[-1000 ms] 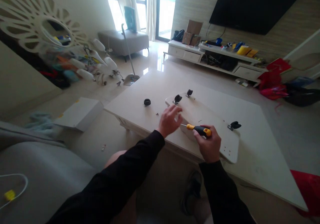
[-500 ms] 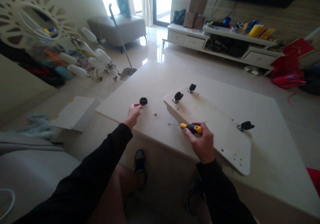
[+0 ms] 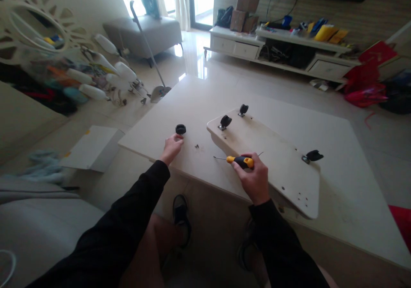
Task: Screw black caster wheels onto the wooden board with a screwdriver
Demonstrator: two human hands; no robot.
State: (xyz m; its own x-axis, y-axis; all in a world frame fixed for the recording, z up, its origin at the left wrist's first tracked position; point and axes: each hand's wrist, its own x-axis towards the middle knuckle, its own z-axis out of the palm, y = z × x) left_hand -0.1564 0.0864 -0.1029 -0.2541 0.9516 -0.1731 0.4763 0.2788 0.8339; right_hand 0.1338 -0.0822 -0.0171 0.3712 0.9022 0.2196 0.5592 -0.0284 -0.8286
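In the head view, my left hand (image 3: 172, 147) pinches a black caster wheel (image 3: 180, 128) by its lower end, over the left part of the white table (image 3: 154, 127). My right hand (image 3: 256, 180) wraps round a yellow and black screwdriver (image 3: 241, 162), its shaft pointing left. A small dark bit shows at its tip; I cannot tell if that is a screw. Beneath the right hand lies a pale board (image 3: 266, 144), with casters standing up at three corners: one caster (image 3: 225, 121), another caster (image 3: 243, 109) and a third caster (image 3: 312, 156). The near right corner shows bare holes.
A few small screws (image 3: 197, 146) lie on the table between my hands. A white box (image 3: 93, 148) is on the floor to the left. Further off stand a long-handled dustpan (image 3: 160, 92), a grey ottoman (image 3: 144, 37) and a low TV cabinet (image 3: 245, 49).
The whole view has shifted slightly. My left hand still holds the caster and my right hand the screwdriver, with little other movement.
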